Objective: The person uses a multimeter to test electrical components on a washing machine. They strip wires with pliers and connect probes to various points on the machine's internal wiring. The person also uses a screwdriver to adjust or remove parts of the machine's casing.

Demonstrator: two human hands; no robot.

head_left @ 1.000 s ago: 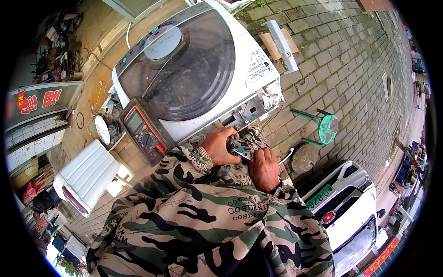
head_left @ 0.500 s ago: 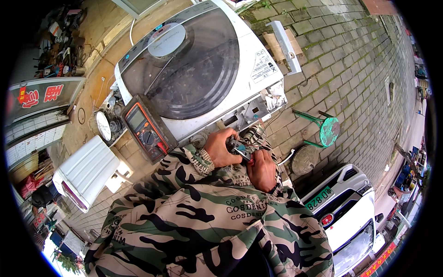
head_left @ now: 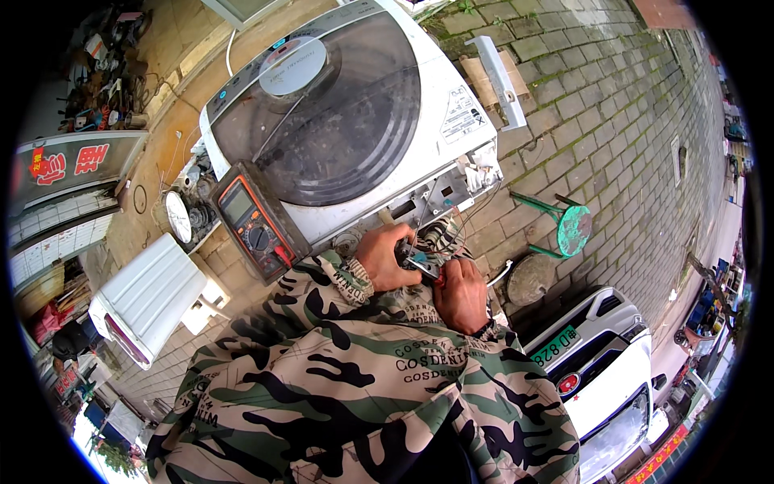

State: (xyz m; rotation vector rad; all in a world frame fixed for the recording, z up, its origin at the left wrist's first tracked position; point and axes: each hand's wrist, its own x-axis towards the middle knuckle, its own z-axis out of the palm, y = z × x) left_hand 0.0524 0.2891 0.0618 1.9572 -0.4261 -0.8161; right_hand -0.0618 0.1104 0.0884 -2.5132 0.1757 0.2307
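Note:
Close in front of my body, my left hand is closed around a small dark part with thin wires running from it. My right hand grips a metal tool with a red handle, whose shiny end reaches to the dark part between both hands. Fingers hide most of the tool and the part. Just beyond my hands is the washing machine, its grey lid on top and its near panel opened, with wires hanging out. A multimeter with an orange-trimmed face leans at its near left corner.
A grey-white panel strip lies on cardboard at the right. A green stool and a round stone slab stand on the brick paving, with a white car nearer. To the left are a white plastic stool and loose motor parts.
My right hand has shifted very slightly to the right and turned a little, still gripping the tool. My left hand stays closed on the dark part.

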